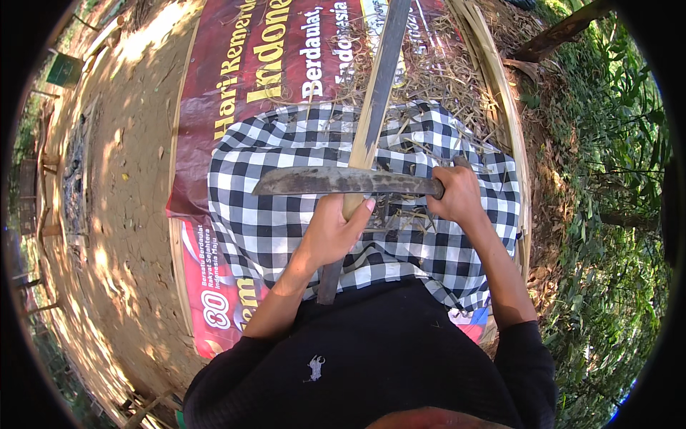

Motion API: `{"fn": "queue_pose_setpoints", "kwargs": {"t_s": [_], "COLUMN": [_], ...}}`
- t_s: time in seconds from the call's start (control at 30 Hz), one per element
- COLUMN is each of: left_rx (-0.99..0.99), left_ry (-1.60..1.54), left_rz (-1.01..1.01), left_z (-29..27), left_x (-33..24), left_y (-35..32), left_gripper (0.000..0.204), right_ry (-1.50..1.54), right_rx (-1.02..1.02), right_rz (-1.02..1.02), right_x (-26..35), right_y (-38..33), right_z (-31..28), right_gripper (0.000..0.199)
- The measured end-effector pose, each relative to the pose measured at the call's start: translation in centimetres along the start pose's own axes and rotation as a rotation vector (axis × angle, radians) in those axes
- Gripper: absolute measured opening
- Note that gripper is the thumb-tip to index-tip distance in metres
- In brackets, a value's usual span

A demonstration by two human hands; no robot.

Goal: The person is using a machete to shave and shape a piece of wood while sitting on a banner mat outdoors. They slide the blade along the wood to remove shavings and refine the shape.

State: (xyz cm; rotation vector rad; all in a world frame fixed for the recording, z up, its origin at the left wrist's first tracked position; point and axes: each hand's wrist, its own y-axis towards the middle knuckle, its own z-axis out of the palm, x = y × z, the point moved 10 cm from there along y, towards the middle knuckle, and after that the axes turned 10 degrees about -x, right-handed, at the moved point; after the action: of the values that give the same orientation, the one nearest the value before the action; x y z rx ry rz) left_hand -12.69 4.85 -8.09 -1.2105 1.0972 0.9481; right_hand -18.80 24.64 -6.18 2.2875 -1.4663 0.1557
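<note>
A long strip of split wood or bamboo (379,93), dark on one face and pale where it is shaved, runs from the far edge toward my body. My left hand (330,232) is closed round its near part, with the thumb along the top. My right hand (457,191) grips the handle of a machete (321,181). The machete's broad, stained blade lies crosswise over the strip just beyond my left hand, its tip pointing left. Under both hands a black-and-white checked cloth (246,171) covers my lap, with thin shavings scattered on it.
Beneath the cloth a red printed banner (207,143) spreads over a low platform. Curled shavings (436,79) pile up at its far right, beside a pale wooden edge (500,79). Bare dirt (121,193) lies left; green plants (607,129) grow right.
</note>
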Motion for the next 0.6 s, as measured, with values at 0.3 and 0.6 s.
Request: {"fn": "queue_pose_setpoints", "kwargs": {"t_s": [0.3,0.6], "left_rx": [-0.029,-0.07], "left_ry": [-0.192,-0.168], "left_rz": [-0.201,-0.168], "left_z": [1.9,-0.2], "left_x": [0.9,0.4], "left_y": [-2.7,0.8], "left_gripper": [0.026,0.026], "right_ry": [-0.073,0.098], "right_rx": [-0.265,-0.122], "right_rz": [0.66,0.446], "right_x": [-14.6,-5.9], "right_y": [4.6,3.2], "right_z": [-1.8,-3.4], "right_gripper": [0.024,0.021]}}
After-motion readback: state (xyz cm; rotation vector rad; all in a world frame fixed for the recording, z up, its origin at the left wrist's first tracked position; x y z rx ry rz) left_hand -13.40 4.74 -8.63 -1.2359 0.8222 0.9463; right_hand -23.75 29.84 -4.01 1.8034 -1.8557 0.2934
